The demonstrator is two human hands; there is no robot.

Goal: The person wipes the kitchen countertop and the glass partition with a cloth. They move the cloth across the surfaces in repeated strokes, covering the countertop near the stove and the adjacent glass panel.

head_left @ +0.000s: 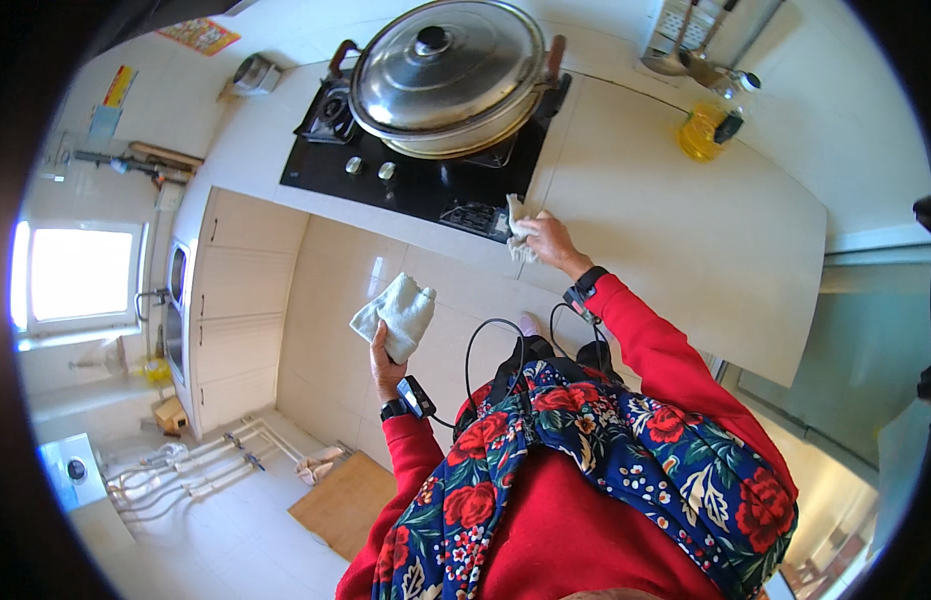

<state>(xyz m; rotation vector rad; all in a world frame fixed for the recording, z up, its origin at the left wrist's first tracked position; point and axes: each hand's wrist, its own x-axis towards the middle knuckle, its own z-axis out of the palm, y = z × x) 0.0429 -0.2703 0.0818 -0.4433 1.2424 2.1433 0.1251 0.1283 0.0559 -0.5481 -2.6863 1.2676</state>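
Note:
My right hand [553, 243] is closed on a crumpled whitish cloth [519, 222], pressed against the front right corner of the black gas stove [425, 195]. Part of the cloth hangs over the counter's front edge. In front of the counter, my left hand [385, 358] grips a folded pale green cloth [402, 310] and holds it up above the floor. A large steel pot [455, 143] with a domed lid [447, 65] covers much of the stove top. Two silver knobs [386, 171] show at the stove's front.
An oil bottle [703, 130] stands on the counter [675, 230] to the right. A ladle [675, 55] hangs at the back wall. A small steel pot [255, 73] sits at the back left. Cabinets [240, 290] and a sink [177, 270] line the left side.

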